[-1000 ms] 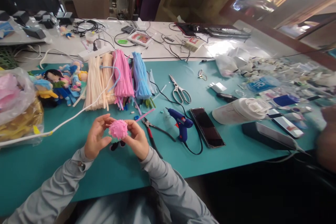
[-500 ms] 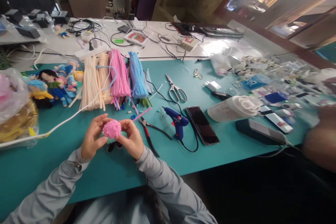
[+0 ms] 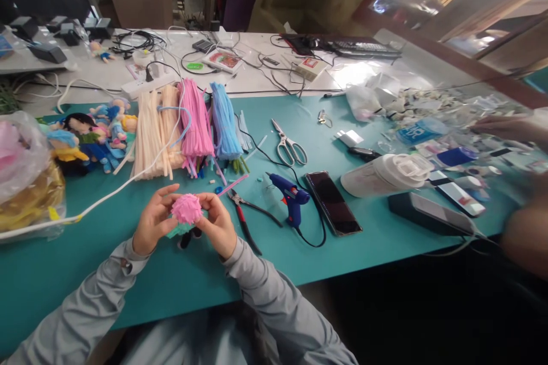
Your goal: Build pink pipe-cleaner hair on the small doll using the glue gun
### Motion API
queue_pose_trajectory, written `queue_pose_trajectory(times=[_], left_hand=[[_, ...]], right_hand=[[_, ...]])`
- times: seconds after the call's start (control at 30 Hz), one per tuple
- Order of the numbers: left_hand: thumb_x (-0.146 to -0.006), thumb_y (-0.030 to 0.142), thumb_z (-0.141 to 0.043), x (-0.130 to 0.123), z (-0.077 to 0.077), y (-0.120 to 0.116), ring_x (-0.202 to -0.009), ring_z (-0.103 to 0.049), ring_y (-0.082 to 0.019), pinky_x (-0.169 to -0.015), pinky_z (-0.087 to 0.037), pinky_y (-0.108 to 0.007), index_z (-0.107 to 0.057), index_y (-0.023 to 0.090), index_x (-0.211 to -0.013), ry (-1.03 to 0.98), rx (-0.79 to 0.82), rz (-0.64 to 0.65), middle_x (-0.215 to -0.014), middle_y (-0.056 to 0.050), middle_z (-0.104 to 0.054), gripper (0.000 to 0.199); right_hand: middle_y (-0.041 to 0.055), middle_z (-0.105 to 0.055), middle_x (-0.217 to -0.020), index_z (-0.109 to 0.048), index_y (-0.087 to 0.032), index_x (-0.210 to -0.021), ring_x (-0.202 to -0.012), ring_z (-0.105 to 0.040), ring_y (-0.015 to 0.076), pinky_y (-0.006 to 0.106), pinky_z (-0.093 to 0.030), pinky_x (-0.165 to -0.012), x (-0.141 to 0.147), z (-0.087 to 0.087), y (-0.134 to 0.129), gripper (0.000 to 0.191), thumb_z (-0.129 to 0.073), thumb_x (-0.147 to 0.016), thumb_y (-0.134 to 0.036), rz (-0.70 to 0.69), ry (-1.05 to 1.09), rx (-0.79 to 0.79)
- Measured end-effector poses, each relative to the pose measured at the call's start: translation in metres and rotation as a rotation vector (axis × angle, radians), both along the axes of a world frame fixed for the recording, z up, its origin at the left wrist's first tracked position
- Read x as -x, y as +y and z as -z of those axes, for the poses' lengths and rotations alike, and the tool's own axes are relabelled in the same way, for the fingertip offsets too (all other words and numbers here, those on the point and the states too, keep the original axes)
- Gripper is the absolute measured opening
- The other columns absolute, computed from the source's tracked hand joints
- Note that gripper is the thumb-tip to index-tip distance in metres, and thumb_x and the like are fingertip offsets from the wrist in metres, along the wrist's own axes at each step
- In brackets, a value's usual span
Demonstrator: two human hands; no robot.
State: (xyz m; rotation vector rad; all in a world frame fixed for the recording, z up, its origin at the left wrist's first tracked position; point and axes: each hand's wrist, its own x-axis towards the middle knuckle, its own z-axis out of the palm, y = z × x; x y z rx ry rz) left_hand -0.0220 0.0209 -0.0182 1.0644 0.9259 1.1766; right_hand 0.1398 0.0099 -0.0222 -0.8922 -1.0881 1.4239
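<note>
Between my two hands is a small doll with ruffled pink hair [image 3: 187,209], a bit of mint green below it and dark feet underneath. My left hand [image 3: 153,220] has its fingers curled against the doll's left side. The fingers of my right hand [image 3: 217,222] pinch its right side. The doll's face is hidden from above. Just right of my right hand lie red-and-black handled cutting pliers [image 3: 243,220], with a pink strip [image 3: 233,184] near their jaws. Beyond my hands stand bundles of cream [image 3: 148,134], pink [image 3: 197,120] and blue fuzzy stems [image 3: 225,120].
A blue glue gun [image 3: 291,197], a phone [image 3: 333,203], scissors [image 3: 289,145] and a white tumbler [image 3: 385,175] lie to the right. Finished-looking dolls [image 3: 88,137] and a plastic bag [image 3: 28,177] are at left. A white cable [image 3: 124,183] crosses the mat. Another person's hand [image 3: 509,125] reaches in at right.
The doll has tilted a little and shifted slightly right in my hands, showing more mint green. At the far right, the other person's hand has reached further in over the clutter.
</note>
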Motion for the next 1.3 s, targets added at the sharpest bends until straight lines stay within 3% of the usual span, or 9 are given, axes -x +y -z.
queue_pose_trajectory(times=[0.2,0.4,0.53,0.67,0.83,0.97,1.07,1.3], left_hand=[[-0.065,0.027,-0.082,-0.003,0.004,-0.002,-0.088,-0.069,-0.022,-0.074,-0.055,-0.032,-0.058,0.022,-0.117,-0.048,-0.105,-0.057,-0.098,-0.006,-0.071,0.057],[-0.064,0.024,-0.083,-0.004,0.005,-0.006,-0.092,-0.069,-0.023,-0.081,-0.055,-0.035,-0.057,0.023,-0.117,0.009,-0.223,-0.102,-0.099,-0.006,-0.070,0.059],[-0.064,0.023,-0.083,-0.005,0.006,-0.011,-0.096,-0.068,-0.022,-0.083,-0.054,-0.033,-0.058,0.024,-0.118,0.019,-0.269,-0.104,-0.102,-0.006,-0.070,0.060],[-0.066,0.020,-0.082,-0.004,0.003,-0.012,-0.095,-0.069,-0.021,-0.080,-0.055,-0.032,-0.057,0.025,-0.120,-0.001,-0.310,-0.064,-0.103,-0.005,-0.070,0.059],[-0.065,0.025,-0.084,-0.002,-0.001,-0.009,-0.094,-0.070,-0.024,-0.075,-0.057,-0.032,-0.058,0.025,-0.119,-0.029,-0.255,-0.050,-0.102,-0.007,-0.069,0.060],[-0.065,0.024,-0.084,-0.002,-0.001,-0.008,-0.091,-0.070,-0.022,-0.075,-0.057,-0.031,-0.059,0.026,-0.119,-0.053,-0.252,-0.037,-0.101,-0.006,-0.069,0.059],[-0.065,0.028,-0.084,-0.002,-0.002,-0.007,-0.089,-0.069,-0.023,-0.072,-0.057,-0.032,-0.061,0.025,-0.117,-0.060,-0.193,-0.024,-0.100,-0.007,-0.069,0.057],[-0.065,0.037,-0.081,0.003,-0.008,0.000,-0.083,-0.068,-0.023,-0.071,-0.055,-0.035,-0.063,0.024,-0.116,-0.226,0.081,0.062,-0.097,-0.006,-0.070,0.056]], right_hand=[[0.0056,-0.064,-0.101,-0.059,-0.024,-0.101,-0.098,-0.060,0.0219,0.040,-0.048,-0.094,-0.001,0.006,0.001,0.046,-0.076,-0.072,-0.056,0.024,-0.045,-0.010],[0.0090,-0.063,-0.124,-0.056,-0.026,-0.118,-0.121,-0.055,0.0274,0.046,-0.038,-0.108,-0.007,0.004,0.003,0.057,-0.072,-0.074,-0.058,-0.003,0.054,-0.071],[0.0083,-0.063,-0.126,-0.056,-0.026,-0.122,-0.123,-0.054,0.0272,0.047,-0.035,-0.111,-0.006,-0.002,0.004,0.057,-0.067,-0.077,-0.060,-0.018,0.107,-0.119],[0.0097,-0.063,-0.123,-0.057,-0.025,-0.117,-0.121,-0.055,0.0283,0.048,-0.039,-0.108,-0.006,-0.006,0.002,0.053,-0.060,-0.080,-0.063,0.049,0.022,-0.185],[0.0116,-0.059,-0.123,-0.062,-0.026,-0.106,-0.121,-0.052,0.0321,0.055,-0.036,-0.107,-0.011,-0.012,-0.004,0.037,-0.052,-0.086,-0.056,0.222,-0.302,-0.492],[0.0104,-0.056,-0.126,-0.066,-0.027,-0.101,-0.122,-0.049,0.0340,0.057,-0.034,-0.107,-0.013,-0.017,-0.008,0.026,-0.054,-0.085,-0.044,0.208,-0.511,-0.714],[0.0099,-0.056,-0.124,-0.068,-0.028,-0.098,-0.122,-0.048,0.0347,0.058,-0.034,-0.107,-0.013,-0.017,-0.009,0.027,-0.053,-0.085,-0.046,0.184,-0.542,-0.700],[0.0095,-0.059,-0.108,-0.065,-0.027,-0.091,-0.109,-0.055,0.0305,0.054,-0.041,-0.100,-0.015,-0.012,-0.008,0.029,-0.047,-0.090,-0.049,0.382,-0.336,-0.535]])
